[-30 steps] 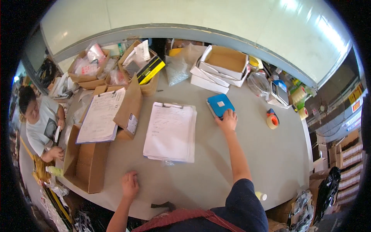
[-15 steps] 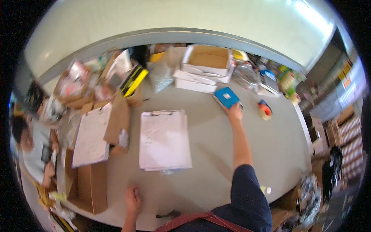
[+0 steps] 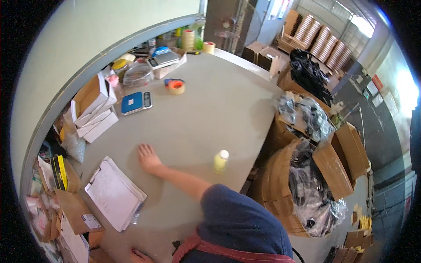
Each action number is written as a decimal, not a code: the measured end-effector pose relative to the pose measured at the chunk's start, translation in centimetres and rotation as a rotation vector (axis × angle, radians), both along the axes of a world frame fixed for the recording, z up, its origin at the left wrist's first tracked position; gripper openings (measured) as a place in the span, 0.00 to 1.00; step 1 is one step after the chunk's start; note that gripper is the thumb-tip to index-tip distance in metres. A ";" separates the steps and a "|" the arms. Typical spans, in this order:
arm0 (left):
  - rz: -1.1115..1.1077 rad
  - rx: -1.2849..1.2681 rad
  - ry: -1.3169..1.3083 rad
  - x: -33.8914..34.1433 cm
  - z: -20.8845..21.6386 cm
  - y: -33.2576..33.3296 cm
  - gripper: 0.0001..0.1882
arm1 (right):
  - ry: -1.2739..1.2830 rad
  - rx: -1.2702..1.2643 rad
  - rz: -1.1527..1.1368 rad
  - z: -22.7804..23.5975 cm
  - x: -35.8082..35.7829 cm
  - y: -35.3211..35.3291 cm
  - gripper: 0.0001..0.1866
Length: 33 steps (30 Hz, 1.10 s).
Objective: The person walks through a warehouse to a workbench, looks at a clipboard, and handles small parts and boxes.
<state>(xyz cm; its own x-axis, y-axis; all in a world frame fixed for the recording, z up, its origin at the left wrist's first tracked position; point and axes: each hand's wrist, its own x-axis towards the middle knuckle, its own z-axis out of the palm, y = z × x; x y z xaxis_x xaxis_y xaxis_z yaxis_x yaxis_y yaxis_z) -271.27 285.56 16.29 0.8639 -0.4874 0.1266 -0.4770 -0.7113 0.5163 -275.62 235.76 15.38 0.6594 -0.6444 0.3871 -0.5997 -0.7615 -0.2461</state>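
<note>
My right hand (image 3: 149,158) rests palm down on the grey table (image 3: 197,118), fingers stretched out, holding nothing. It lies between the clipboard with written sheets (image 3: 115,193) and a small bottle of pale yellow liquid with a white cap (image 3: 220,161). Farther off stands a small digital scale with a blue top (image 3: 133,103), apart from the hand. Beside that scale is an orange and cream tape roll (image 3: 176,87) with something blue against it. At the lower edge only part of my left hand (image 3: 141,256) shows, its fingers loosely extended on the table and nothing seen in them.
White boxes (image 3: 94,109) and a second scale (image 3: 163,61) line the wall side. Open cartons (image 3: 79,206) crowd the left. Beyond the table's right edge stand large cartons (image 3: 274,188) with clear and black plastic. More tape rolls (image 3: 188,40) stand at the far corner.
My view has swung to the right. My right hand has left the blue scale and come back nearer, onto the bare tabletop. My left hand now shows only at the lower edge.
</note>
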 end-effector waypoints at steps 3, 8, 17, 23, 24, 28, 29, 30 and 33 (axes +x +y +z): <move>-0.037 0.118 -0.208 -0.6 0.1 -0.6 0.19 | -0.040 0.108 0.106 -0.7 -3.6 5.9 0.30; 0.013 0.306 -0.356 -0.1 -1.6 2.4 0.19 | -0.023 0.136 0.779 1.3 -6.8 17.6 0.37; -0.210 0.088 -0.405 0.1 -1.0 0.1 0.19 | -0.049 0.627 0.595 5.4 -14.6 20.6 0.34; -0.073 0.446 -0.386 2.4 -4.2 -0.6 0.21 | -0.333 0.439 0.612 21.5 -36.0 18.6 0.25; -0.005 0.424 -0.507 3.4 -5.3 3.3 0.21 | -0.370 0.200 0.581 22.5 -37.9 17.0 0.22; -0.082 0.358 -0.473 3.0 -6.6 1.9 0.20 | -0.122 -0.186 -0.427 29.1 -57.4 13.5 0.15; -0.151 0.323 -0.458 2.7 -7.1 -0.4 0.19 | -0.143 -0.327 -0.653 30.0 -64.5 14.3 0.14; -0.094 0.312 -0.460 2.7 -6.1 2.4 0.19 | 0.047 -0.361 -0.812 31.1 -67.3 13.0 0.17; -0.197 0.248 -0.440 2.7 -5.6 0.4 0.18 | 0.444 -0.275 -1.589 33.8 -80.3 16.3 0.36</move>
<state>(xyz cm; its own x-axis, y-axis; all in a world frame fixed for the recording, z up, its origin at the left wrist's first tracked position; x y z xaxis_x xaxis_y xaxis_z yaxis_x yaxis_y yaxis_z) -268.61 285.93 10.66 0.6447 -0.6958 0.3164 -0.7467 -0.6618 0.0661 -355.92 252.02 49.17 -0.4563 -0.6836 0.5697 -0.7475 0.6418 0.1713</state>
